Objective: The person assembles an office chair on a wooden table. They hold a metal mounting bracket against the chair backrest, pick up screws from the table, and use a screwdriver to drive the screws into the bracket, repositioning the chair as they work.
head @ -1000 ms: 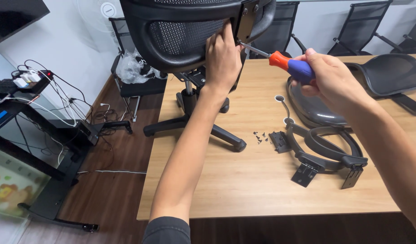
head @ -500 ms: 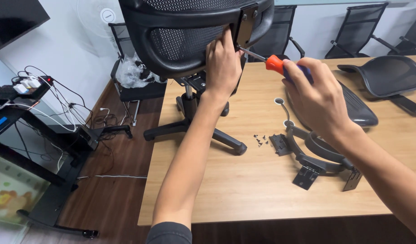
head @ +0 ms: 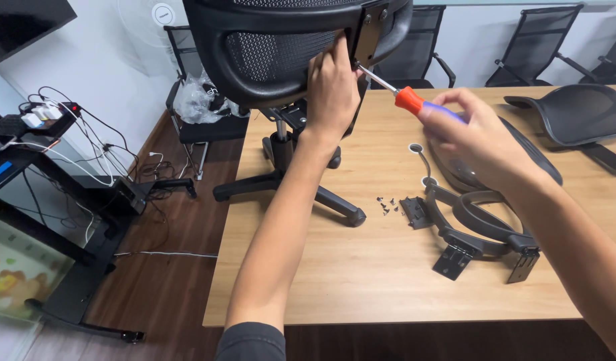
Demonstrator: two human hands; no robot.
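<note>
At the top centre of the frame, my left hand [head: 333,83] presses flat against the mesh chair back [head: 281,50], fingers wrapped around the edge beside the black metal bracket [head: 369,33], steadying it rather than gripping anything loose. My right hand [head: 478,137], at centre right, is closed in a full fist around the blue-and-orange handle of the screwdriver [head: 415,103], whose thin shaft runs up and left to meet the bracket just below my left fingertips.

The chair stands tipped on the wooden table [head: 361,281], its star base [head: 301,184] resting near the left edge of the tabletop. That is the chief risk as I judge it: a hard push on the driver could rock the chair toward that edge. The tip sits very close to my left fingers, so a slip off the screw head would likely jab them. I cannot tell whether the tip is seated squarely; if it is angled, it may strip the head.

Below, in the middle of the frame, a few small loose screws [head: 386,204] lie on the table just beside the black armrest frame [head: 485,230]. A nudge from my forearm could scatter them.
</note>
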